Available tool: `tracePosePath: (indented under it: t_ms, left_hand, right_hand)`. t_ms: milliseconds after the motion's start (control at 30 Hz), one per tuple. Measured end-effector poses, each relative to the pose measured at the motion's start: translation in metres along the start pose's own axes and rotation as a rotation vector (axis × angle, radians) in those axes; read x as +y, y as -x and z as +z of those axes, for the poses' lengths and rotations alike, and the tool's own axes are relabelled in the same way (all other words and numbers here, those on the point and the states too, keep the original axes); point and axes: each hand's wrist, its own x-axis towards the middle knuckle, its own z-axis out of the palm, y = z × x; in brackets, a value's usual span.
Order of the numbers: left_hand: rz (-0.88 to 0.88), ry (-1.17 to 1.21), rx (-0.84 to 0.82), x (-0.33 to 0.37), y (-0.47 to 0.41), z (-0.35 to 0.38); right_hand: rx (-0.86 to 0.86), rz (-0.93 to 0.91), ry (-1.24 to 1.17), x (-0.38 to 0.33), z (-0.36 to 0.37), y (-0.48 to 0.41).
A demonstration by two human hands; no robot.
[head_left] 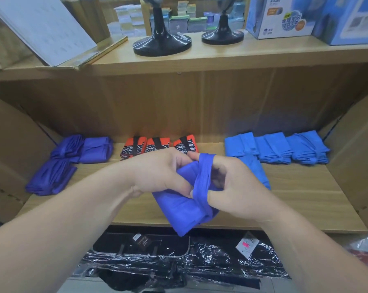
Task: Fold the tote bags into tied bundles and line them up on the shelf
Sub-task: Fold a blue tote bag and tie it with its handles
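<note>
Two black round stands [161, 44] are set on a pale wooden upper board [221, 58], with printed boxes [280, 20] toward its right end and a white sheet [45, 28] leaned toward its left. Below it, a wooden back panel [178, 106] and the lower shelf [305, 197] are seen, flanked by cardboard [13, 144].

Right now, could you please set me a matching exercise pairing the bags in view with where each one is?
1. purple bundles
2. orange patterned bundles
3. light blue bundles
4. royal blue bag

A. gripped by the left hand and right hand
B. right end of the shelf
C. left end of the shelf
D. middle of the shelf, at the back

Pairs: 1-C, 2-D, 3-B, 4-A.
</note>
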Motion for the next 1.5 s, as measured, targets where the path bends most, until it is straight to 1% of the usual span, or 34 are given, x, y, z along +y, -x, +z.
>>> tracePosePath:
  t_ms: [67, 133, 200, 267, 300, 333, 433, 567, 633, 733, 800, 900, 967, 1000, 1067, 1133, 1167, 1233, 1300, 1367, 1433, 1500]
  left_hand:
    - [-0.005, 0.025, 0.033, 0.000, -0.002, 0.000]
    - [-0.007, 0.122, 0.184, -0.004, -0.005, 0.001]
    - [0.030, 0.374, 0.382, -0.008, -0.006, 0.009]
    - [0.076, 0.665, 0.458, -0.009, -0.006, 0.030]
    - [0.078, 0.755, 0.477, -0.010, -0.006, 0.043]
    - [0.053, 0.796, 0.506, -0.009, -0.005, 0.054]
    - [0.001, 0.800, 0.592, -0.014, -0.008, 0.062]
    - [0.006, 0.772, 0.594, -0.021, -0.004, 0.049]
    - [0.020, 0.693, 0.601, -0.028, -0.003, 0.044]
    - [0.052, 0.598, 0.622, -0.040, -0.001, 0.036]
    - [0.082, 0.586, 0.600, -0.045, 0.003, 0.034]
    - [0.112, 0.590, 0.570, -0.047, 0.004, 0.038]
    - [0.122, 0.607, 0.565, -0.047, 0.001, 0.042]
    - [0.119, 0.626, 0.563, -0.047, 0.000, 0.044]
    - [0.113, 0.656, 0.572, -0.045, -0.004, 0.051]
    - [0.126, 0.641, 0.596, -0.042, -0.006, 0.057]
    - [0.141, 0.606, 0.631, -0.040, -0.008, 0.059]
    - [0.171, 0.488, 0.726, -0.039, -0.009, 0.059]
    - [0.190, 0.392, 0.782, -0.039, -0.008, 0.055]
    - [0.180, 0.357, 0.791, -0.041, -0.006, 0.052]
    - [0.126, 0.338, 0.801, -0.046, -0.004, 0.053]
    - [0.070, 0.300, 0.803, -0.051, -0.003, 0.055]
  right_hand:
    - [0.080, -0.032, -0.060, 0.001, 0.001, 0.000]
    - [0.197, -0.081, -0.137, 0.001, 0.000, -0.002]
    - [0.368, -0.125, -0.190, 0.003, -0.002, -0.003]
    - [0.513, -0.132, -0.206, 0.005, 0.002, -0.004]
    - [0.553, -0.127, -0.199, 0.006, 0.006, -0.005]
    - [0.577, -0.114, -0.185, 0.007, 0.011, -0.006]
    - [0.578, -0.068, -0.145, 0.012, 0.025, -0.005]
    - [0.496, -0.028, -0.146, 0.019, 0.031, 0.000]
    - [0.394, 0.011, -0.182, 0.021, 0.032, 0.003]
    - [0.160, 0.048, -0.219, 0.023, 0.026, 0.011]
    - [0.100, 0.034, -0.240, 0.022, 0.018, 0.016]
    - [0.144, 0.068, -0.392, 0.018, 0.010, 0.017]
    - [0.225, 0.071, -0.476, 0.016, 0.013, 0.016]
    - [0.298, 0.048, -0.458, 0.015, 0.017, 0.015]
    - [0.475, -0.024, -0.347, 0.013, 0.025, 0.011]
    - [0.646, -0.037, -0.312, 0.012, 0.031, 0.007]
    - [0.704, -0.042, -0.324, 0.014, 0.032, 0.005]
    - [0.747, -0.047, -0.304, 0.019, 0.031, 0.002]
    - [0.713, -0.012, -0.238, 0.020, 0.026, 0.001]
    - [0.605, 0.037, -0.218, 0.017, 0.019, 0.002]
    - [0.416, 0.113, -0.149, 0.014, 0.009, 0.004]
    - [0.163, 0.209, -0.061, 0.014, -0.001, 0.004]
